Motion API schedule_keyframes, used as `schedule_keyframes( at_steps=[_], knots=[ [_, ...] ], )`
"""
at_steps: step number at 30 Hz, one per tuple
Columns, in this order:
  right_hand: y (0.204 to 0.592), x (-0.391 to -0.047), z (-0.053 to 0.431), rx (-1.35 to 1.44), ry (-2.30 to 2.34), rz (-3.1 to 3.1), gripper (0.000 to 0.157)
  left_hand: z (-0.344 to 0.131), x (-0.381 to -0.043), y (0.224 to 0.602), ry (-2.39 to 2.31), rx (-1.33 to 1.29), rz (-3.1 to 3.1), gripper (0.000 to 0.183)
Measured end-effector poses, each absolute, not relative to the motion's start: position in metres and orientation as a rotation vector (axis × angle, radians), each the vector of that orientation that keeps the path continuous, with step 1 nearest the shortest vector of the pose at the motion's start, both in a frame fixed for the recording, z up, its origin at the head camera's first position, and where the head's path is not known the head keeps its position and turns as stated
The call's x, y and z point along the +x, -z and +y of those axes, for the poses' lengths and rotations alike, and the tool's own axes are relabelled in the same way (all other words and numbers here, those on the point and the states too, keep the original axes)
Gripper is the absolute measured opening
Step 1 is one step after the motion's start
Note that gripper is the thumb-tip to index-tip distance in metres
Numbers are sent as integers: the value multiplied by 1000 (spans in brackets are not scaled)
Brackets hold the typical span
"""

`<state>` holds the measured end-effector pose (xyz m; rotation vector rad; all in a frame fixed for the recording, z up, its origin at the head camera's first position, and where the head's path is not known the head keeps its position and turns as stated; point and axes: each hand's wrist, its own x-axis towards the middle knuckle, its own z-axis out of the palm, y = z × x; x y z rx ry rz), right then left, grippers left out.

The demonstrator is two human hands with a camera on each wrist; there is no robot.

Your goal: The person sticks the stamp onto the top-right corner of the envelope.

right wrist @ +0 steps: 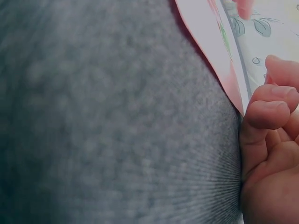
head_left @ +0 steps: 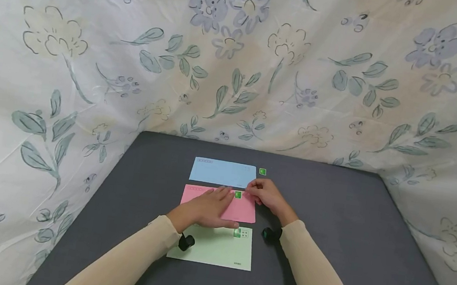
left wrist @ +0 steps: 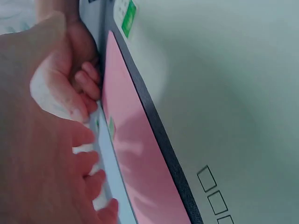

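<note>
A pink envelope (head_left: 243, 213) lies on the dark grey table between a blue envelope (head_left: 223, 172) and a light green envelope (head_left: 218, 252). My left hand (head_left: 209, 207) lies across the pink envelope with straight, spread fingers; its thumb reaches over the green envelope's top edge. A green stamp (head_left: 238, 195) sits at the pink envelope's upper right, just past the left fingertips. Close to that stamp, at the envelope's top right corner, is my right hand (head_left: 266, 195), its fingers curled and thumb near the forefinger. I cannot tell whether its fingertips pinch anything.
Another green stamp (head_left: 262, 171) lies on the table just right of the blue envelope. The green envelope bears a stamp (head_left: 237, 233) and a small white printed square (head_left: 245, 233) at its upper right. A flower-patterned cloth (head_left: 238, 67) hangs behind the table and at both sides.
</note>
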<state>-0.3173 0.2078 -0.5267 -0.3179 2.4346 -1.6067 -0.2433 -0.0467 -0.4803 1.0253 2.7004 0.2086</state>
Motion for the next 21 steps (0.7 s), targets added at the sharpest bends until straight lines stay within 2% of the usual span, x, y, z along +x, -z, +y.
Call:
schedule_keyframes(
  at_steps=[21],
  knots=[
    [526,-318,206,-295,1649,2403,14,-40,-299,481,-251,983,2666,105]
  ],
)
